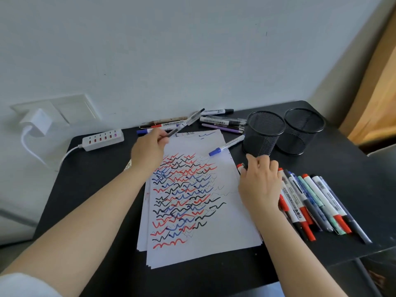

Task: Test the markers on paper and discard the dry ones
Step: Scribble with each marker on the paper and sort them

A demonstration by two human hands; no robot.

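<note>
- Plastic barrels, all of them; the markers look light, stiff and smooth, so I judge they roll easily on the black table (90,189) and want a pinch at mid-barrel rather than at the cap
- my left hand (147,151), upper centre of the frame, pinches a dark pen (173,132) near its end; the pen hangs just above the top edge of the paper (231,221), close to the far pile of markers (165,123) by the wall
- my right hand (260,183), right of centre, has curled fingers on a red-capped marker (240,166) at the near end of the row of markers (317,202); whether it fully grips it I cannot tell
- one blue-capped marker (227,145) lies loose across the paper's upper right corner; a second pile (222,122) sits further right along the wall
- paper is a thin stack, soft and prone to sliding; squiggles in red, blue and black cover its left half; I would press it flat while testing
- two mesh cups (264,133) stand at upper right, looking light and easy to tip
- caps probably pull off stiffly; I would brace the barrel
</note>
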